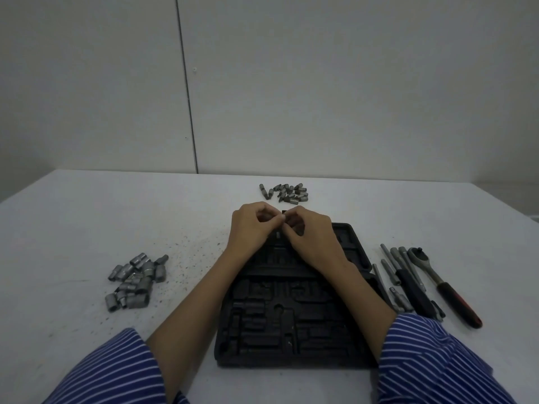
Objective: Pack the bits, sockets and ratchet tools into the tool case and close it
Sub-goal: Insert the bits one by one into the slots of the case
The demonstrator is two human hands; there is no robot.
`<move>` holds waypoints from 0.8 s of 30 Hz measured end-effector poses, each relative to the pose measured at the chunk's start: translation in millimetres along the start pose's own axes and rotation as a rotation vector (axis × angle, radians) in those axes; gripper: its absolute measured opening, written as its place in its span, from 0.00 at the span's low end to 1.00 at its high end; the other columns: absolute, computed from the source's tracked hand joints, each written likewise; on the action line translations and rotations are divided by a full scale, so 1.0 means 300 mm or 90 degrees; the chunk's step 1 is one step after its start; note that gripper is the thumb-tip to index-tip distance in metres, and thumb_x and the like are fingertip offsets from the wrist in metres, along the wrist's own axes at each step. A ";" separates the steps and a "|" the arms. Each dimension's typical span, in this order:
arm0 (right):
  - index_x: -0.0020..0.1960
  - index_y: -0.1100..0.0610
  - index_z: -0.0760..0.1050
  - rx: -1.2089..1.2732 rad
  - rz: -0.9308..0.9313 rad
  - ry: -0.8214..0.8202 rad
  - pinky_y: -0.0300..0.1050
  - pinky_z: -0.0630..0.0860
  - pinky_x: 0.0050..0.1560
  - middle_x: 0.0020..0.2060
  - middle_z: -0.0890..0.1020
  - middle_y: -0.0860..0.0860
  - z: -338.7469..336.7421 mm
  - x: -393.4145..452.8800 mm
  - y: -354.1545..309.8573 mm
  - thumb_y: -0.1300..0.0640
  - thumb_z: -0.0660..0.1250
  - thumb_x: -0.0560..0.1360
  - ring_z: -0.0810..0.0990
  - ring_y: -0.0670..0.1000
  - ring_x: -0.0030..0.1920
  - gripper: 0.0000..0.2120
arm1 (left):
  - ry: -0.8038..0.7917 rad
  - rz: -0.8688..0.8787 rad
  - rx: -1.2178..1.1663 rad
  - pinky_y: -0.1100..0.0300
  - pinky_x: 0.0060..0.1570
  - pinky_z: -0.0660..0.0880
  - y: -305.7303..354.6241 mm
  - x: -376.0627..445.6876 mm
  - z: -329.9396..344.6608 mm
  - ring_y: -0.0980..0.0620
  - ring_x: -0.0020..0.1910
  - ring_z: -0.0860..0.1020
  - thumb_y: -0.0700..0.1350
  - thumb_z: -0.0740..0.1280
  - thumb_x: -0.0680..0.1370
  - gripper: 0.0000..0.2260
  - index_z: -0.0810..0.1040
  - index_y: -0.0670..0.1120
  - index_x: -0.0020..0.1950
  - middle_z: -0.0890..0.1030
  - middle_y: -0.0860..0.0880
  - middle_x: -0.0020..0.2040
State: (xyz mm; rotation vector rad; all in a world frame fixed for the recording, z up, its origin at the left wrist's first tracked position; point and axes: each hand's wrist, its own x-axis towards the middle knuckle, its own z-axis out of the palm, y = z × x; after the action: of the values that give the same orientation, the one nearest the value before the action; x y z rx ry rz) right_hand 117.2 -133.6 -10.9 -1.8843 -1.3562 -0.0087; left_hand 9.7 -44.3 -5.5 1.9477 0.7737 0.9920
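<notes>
Grey sockets (134, 282) lie in a heap left of the black tool case (294, 298) on the worktop (73, 217). Over the case's far end the left hand (253, 225) and right hand (309, 234) meet, fingers curled; whether either grip holds a bit I cannot tell. Bits (287, 193) lie beyond the case, the ratchet (443, 284) to its right.

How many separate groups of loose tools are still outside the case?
3: sockets piled left of the tool case, bits heaped beyond it, ratchet and extension bars laid to its right. Hands may hide more.
</notes>
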 end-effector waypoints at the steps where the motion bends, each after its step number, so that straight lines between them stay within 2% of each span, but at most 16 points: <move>1: 0.51 0.56 0.79 0.012 0.013 0.001 0.39 0.78 0.46 0.42 0.83 0.49 -0.004 0.001 -0.002 0.54 0.69 0.74 0.80 0.44 0.41 0.09 | 0.001 0.001 0.007 0.78 0.38 0.70 0.001 0.001 0.000 0.63 0.36 0.78 0.43 0.71 0.73 0.03 0.83 0.44 0.42 0.83 0.50 0.39; 4: 0.49 0.57 0.79 0.059 0.062 -0.008 0.26 0.73 0.41 0.41 0.83 0.49 -0.025 0.003 -0.004 0.53 0.70 0.73 0.79 0.42 0.39 0.08 | -0.015 0.000 0.053 0.78 0.39 0.68 0.000 0.002 0.000 0.58 0.41 0.78 0.44 0.67 0.76 0.07 0.83 0.43 0.46 0.84 0.49 0.43; 8: 0.49 0.54 0.81 0.091 0.124 -0.052 0.25 0.68 0.39 0.41 0.82 0.48 -0.088 0.006 0.007 0.55 0.70 0.72 0.77 0.38 0.39 0.07 | -0.038 0.015 0.108 0.78 0.42 0.67 -0.008 0.001 -0.001 0.56 0.47 0.78 0.42 0.65 0.77 0.08 0.83 0.43 0.50 0.84 0.48 0.49; 14: 0.54 0.51 0.81 0.060 0.083 -0.112 0.20 0.68 0.41 0.45 0.84 0.49 -0.112 -0.021 0.024 0.55 0.70 0.73 0.80 0.45 0.45 0.10 | -0.080 0.039 0.195 0.59 0.56 0.71 -0.023 0.001 0.009 0.50 0.54 0.78 0.43 0.64 0.77 0.09 0.81 0.45 0.54 0.83 0.48 0.52; 17: 0.59 0.52 0.79 0.037 0.048 -0.120 0.22 0.68 0.42 0.47 0.82 0.49 -0.089 -0.031 0.032 0.56 0.69 0.74 0.77 0.42 0.42 0.13 | -0.086 0.039 0.228 0.51 0.58 0.71 -0.030 0.002 0.013 0.47 0.55 0.77 0.43 0.63 0.78 0.09 0.81 0.46 0.55 0.83 0.48 0.52; 19: 0.60 0.50 0.79 -0.014 0.018 -0.135 0.26 0.67 0.43 0.47 0.79 0.48 -0.078 -0.032 0.035 0.55 0.68 0.75 0.74 0.40 0.40 0.13 | -0.089 0.043 0.253 0.51 0.59 0.70 -0.030 0.001 0.014 0.47 0.55 0.77 0.44 0.63 0.78 0.10 0.80 0.47 0.55 0.83 0.48 0.53; 22: 0.59 0.49 0.79 -0.062 -0.008 -0.153 0.40 0.72 0.49 0.49 0.78 0.49 -0.074 -0.034 0.038 0.54 0.66 0.76 0.74 0.44 0.44 0.13 | -0.089 0.043 0.251 0.52 0.59 0.70 -0.035 0.001 0.013 0.48 0.56 0.77 0.44 0.63 0.78 0.10 0.80 0.47 0.56 0.82 0.49 0.53; 24: 0.60 0.49 0.79 -0.067 -0.014 -0.147 0.42 0.73 0.50 0.49 0.78 0.49 -0.076 -0.039 0.036 0.54 0.66 0.76 0.74 0.45 0.44 0.13 | -0.089 0.045 0.245 0.52 0.59 0.70 -0.037 0.001 0.011 0.48 0.56 0.77 0.43 0.63 0.77 0.10 0.80 0.47 0.56 0.82 0.49 0.53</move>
State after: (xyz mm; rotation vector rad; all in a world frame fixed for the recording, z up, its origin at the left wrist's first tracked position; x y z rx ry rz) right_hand 130.7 -157.6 -6.7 -2.0067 -1.5577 0.1324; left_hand 11.0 -39.8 -16.1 2.3611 0.8689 0.7767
